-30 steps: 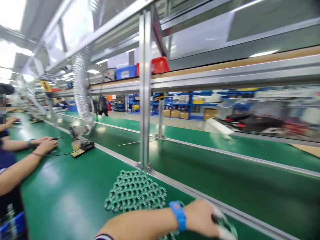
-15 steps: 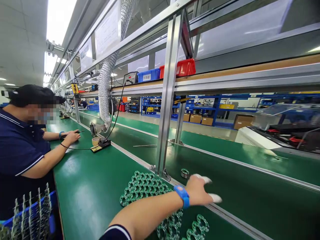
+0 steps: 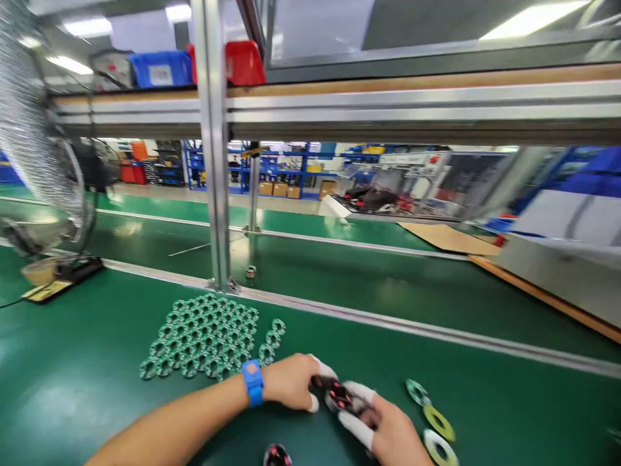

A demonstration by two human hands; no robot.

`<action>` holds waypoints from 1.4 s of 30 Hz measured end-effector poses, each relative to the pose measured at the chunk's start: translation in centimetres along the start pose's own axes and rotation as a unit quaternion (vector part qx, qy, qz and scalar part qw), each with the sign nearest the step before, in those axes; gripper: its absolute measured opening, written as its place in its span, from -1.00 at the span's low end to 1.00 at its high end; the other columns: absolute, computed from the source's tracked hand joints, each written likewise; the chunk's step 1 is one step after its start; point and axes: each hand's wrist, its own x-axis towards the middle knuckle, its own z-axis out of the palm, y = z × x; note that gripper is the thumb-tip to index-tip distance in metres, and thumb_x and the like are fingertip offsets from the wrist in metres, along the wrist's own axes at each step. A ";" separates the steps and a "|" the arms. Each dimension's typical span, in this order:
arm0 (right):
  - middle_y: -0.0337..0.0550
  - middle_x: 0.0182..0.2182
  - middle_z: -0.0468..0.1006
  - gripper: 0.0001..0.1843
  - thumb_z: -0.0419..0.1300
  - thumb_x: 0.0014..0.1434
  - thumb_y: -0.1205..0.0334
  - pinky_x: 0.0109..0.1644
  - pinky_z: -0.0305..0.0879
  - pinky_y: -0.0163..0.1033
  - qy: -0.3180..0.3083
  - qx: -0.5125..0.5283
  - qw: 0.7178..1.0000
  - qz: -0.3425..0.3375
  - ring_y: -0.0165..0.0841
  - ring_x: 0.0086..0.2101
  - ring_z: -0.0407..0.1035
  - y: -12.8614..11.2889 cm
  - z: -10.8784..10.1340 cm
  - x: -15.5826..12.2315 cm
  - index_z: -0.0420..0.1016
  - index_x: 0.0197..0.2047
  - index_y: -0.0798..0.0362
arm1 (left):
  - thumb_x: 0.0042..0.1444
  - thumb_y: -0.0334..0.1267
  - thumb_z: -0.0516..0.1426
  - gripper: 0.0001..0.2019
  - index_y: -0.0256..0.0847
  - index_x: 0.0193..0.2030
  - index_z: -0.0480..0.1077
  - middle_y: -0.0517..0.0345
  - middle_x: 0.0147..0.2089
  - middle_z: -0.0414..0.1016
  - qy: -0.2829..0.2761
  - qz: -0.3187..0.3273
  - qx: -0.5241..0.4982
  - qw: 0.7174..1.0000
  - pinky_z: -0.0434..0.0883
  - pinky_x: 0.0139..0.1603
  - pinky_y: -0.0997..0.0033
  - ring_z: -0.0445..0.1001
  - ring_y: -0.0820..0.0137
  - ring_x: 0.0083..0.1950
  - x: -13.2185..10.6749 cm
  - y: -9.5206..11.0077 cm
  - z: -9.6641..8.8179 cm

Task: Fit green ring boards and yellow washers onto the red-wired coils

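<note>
My left hand (image 3: 295, 383), with a blue wristband and white finger covers, is closed at the left side of a dark round motor stator (image 3: 339, 396) with reddish windings. My right hand (image 3: 383, 421), also in white finger covers, grips it from the right. Blur hides whether the dark piece at my left fingertips is a separate part. Another stator (image 3: 277, 455) lies at the bottom edge. Left of my hands, many green ring-shaped circuit boards (image 3: 206, 336) lie in close rows, with a short separate row (image 3: 272, 341) beside them.
To the right lie a green ring board (image 3: 417, 392), a yellow ring (image 3: 439, 422) and a white ring (image 3: 440, 448). A metal post (image 3: 216, 162) rises behind the boards. A small metal ring (image 3: 251, 272) sits beyond the rail. A soldering stand (image 3: 63, 275) is at left.
My view has swung right, and the co-worker has left the picture. My left hand has come back from reaching over the rail to the stator. My right hand has come into view.
</note>
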 end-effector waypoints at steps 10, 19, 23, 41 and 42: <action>-0.25 -0.48 0.39 -0.61 0.20 -0.05 0.24 -0.52 0.33 -0.30 0.078 -0.016 0.995 -0.065 -0.42 -0.59 0.28 -2.1 0.7 -1.4 0.38 -0.09 0.08 | -0.23 -0.33 0.28 -0.49 -0.23 -0.04 0.35 0.14 -0.15 0.43 0.047 0.004 -0.051 0.998 0.33 -0.12 0.39 0.37 0.30 -0.16 -0.1 0.4 1.7; -0.02 -0.15 0.50 -0.58 0.19 0.13 0.29 -0.21 0.43 -0.16 0.131 -0.143 0.936 -0.292 -0.22 -0.22 0.40 -4.1 1.2 -2.0 0.37 0.08 -0.07 | -0.17 -0.41 0.23 -0.60 -0.22 -0.11 0.36 0.21 -0.20 0.44 -0.001 0.022 -0.051 0.998 0.27 -0.22 0.49 0.36 0.37 -0.23 -0.2 0.5 0.4; -0.06 -0.23 0.55 -0.75 0.18 0.17 0.22 -0.23 0.43 -0.17 0.138 -0.134 0.937 -0.290 -0.24 -0.27 0.41 -4.5 1.4 -1.7 0.48 -0.05 -0.06 | -0.15 -0.35 0.26 -0.69 -0.23 -0.21 0.36 0.23 -0.27 0.43 0.026 0.045 -0.012 0.999 0.24 -0.26 0.50 0.33 0.39 -0.27 0.0 0.3 1.1; -0.14 -0.57 0.49 -0.71 -0.01 0.21 0.37 -0.50 0.20 -0.32 -0.021 -0.399 0.831 -0.386 -0.32 -0.48 0.33 -5.7 1.8 -3.5 0.43 -0.49 0.02 | -0.06 -0.26 0.25 -0.86 -0.16 -0.31 0.44 0.20 -0.35 0.36 0.055 -0.019 0.117 0.991 0.22 -0.29 0.49 0.31 0.38 -0.26 -0.2 0.0 1.4; -0.13 -0.55 0.51 -0.75 0.02 0.19 0.33 -0.48 0.22 -0.32 -0.036 -0.388 0.840 -0.377 -0.31 -0.47 0.34 -5.9 1.8 -3.5 0.44 -0.46 0.01 | -0.06 -0.27 0.24 -0.86 -0.16 -0.31 0.44 0.21 -0.35 0.36 0.057 -0.020 0.115 0.991 0.22 -0.29 0.49 0.31 0.39 -0.26 -0.2 0.0 1.4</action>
